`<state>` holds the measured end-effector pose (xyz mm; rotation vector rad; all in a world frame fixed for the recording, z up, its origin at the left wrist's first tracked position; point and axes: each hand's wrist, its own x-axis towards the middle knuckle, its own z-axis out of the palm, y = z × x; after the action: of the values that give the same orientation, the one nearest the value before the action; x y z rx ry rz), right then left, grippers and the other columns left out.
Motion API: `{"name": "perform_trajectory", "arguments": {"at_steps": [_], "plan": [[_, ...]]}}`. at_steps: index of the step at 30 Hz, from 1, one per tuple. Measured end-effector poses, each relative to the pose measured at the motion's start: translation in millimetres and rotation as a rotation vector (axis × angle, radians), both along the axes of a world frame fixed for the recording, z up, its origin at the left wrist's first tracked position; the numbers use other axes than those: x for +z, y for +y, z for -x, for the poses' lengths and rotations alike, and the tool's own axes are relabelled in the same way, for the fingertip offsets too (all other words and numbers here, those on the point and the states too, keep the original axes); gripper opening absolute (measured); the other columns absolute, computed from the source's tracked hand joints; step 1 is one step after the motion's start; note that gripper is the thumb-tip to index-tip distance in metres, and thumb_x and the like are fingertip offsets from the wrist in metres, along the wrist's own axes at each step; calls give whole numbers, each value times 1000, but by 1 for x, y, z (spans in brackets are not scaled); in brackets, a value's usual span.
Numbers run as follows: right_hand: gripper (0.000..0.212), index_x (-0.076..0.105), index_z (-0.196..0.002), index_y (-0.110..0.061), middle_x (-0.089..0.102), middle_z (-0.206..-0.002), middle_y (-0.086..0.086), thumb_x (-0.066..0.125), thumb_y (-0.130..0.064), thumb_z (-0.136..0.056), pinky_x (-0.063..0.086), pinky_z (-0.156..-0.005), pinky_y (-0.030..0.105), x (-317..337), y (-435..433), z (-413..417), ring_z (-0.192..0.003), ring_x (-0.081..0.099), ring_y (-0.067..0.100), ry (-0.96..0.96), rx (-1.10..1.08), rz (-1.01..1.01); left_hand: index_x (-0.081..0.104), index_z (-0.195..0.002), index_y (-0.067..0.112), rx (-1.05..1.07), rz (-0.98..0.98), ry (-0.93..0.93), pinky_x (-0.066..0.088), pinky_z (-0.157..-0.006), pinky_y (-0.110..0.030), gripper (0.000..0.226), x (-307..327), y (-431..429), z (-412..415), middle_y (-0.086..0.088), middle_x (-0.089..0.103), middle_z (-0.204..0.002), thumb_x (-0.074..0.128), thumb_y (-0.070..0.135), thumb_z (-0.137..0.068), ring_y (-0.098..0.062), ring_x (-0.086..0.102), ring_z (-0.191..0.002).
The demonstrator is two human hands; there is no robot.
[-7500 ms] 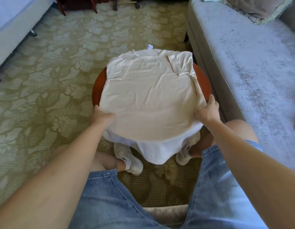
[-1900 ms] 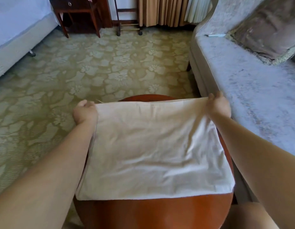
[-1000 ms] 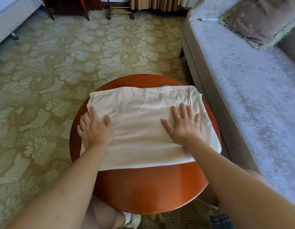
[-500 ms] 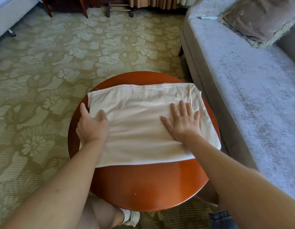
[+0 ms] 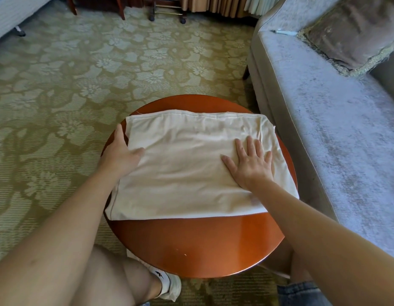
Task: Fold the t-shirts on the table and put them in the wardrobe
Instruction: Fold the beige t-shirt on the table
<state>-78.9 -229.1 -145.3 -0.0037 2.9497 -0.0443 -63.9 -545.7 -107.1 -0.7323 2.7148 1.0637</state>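
Right of the pinch by the left hand [image 5: 118, 154] on the t-shirt [image 5: 187, 171] edge, pressing flat with the open right hand [image 5: 250, 164], risking a lopsided pull sliding layers apart.

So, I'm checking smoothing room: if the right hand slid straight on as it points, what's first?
Ahead of the right hand lies only more shirt to its far hem, then bare table; looks free.
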Motion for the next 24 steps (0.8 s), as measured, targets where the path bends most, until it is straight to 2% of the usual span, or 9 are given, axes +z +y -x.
{"name": "perform_trajectory", "arguments": {"at_steps": [2,7,11,13,14,16,18,21,24], "plan": [[83,-4,-155,-31,-13,-163,3,4,-78,-87,-2,-119,57,1,-1,1,-150,-13,24,-4,-4,-13,0,-156,31,-41,-19,-3,37,-103,-42,90,-2,-9,5,-2,32,-157,62,35,-91,-32,38,-137],[83,-3,-155,-30,-13,-163,3,5,-77,-87,-1,-118,58,0,-9,2,-149,-13,25,-18,-2,-22,5,-155,39,-147,-113,45,37,-88,-29,83,-2,-22,7,7,31,-156,59,23,-94,-22,45,-131],[83,-3,-155,-30,-13,-163,4,7,-77,-87,-2,-118,59,2,-19,3,-149,-15,25,-29,16,5,35,-148,39,-167,-173,124,40,-79,-21,60,0,-37,-4,8,37,-153,56,21,-96,-12,54,-113],[84,-4,-155,-31,-16,-162,4,10,-78,-87,-6,-118,58,5,-27,0,-149,-17,25,-67,33,42,50,-132,52,-168,-274,180,46,-82,-24,46,5,-42,-10,7,45,-148,55,22,-97,-6,56,-96],[83,-3,-155,-31,-17,-162,4,13,-77,-88,-8,-118,57,7,-31,-4,-148,-19,25,-68,42,78,55,-118,59,-174,-316,198,47,-88,-29,43,9,-42,-12,6,49,-144,54,21,-98,-7,57,-99],[79,2,-156,-30,-16,-163,3,20,-72,-92,-12,-117,53,11,-33,-15,-149,-17,23,0,45,158,61,-100,57,-174,-342,218,43,-98,-28,39,19,-39,-16,4,53,-141,54,18,-98,-9,54,-117],[69,13,-156,-26,-6,-164,3,31,-59,-97,-8,-119,48,16,-28,-25,-150,-8,22,154,2,256,65,-96,46,-159,-372,240,40,-103,-27,34,33,-32,-16,0,56,-138,55,13,-98,-11,52,-122],[57,34,-150,-16,26,-158,9,47,-40,-100,21,-119,43,24,-10,-37,-143,27,31,386,-93,532,66,-114,30,-173,-477,207,45,-99,-32,33,61,-11,-15,-1,59,-131,55,5,-96,-15,58,-114],[50,40,-146,-14,43,-145,6,46,-34,-101,36,-107,31,38,12,-49,-126,48,25,372,-261,834,61,-120,41,-267,-466,140,44,-90,-35,44,87,21,-13,-2,60,-128,65,11,-87,-18,58,-108]]}}
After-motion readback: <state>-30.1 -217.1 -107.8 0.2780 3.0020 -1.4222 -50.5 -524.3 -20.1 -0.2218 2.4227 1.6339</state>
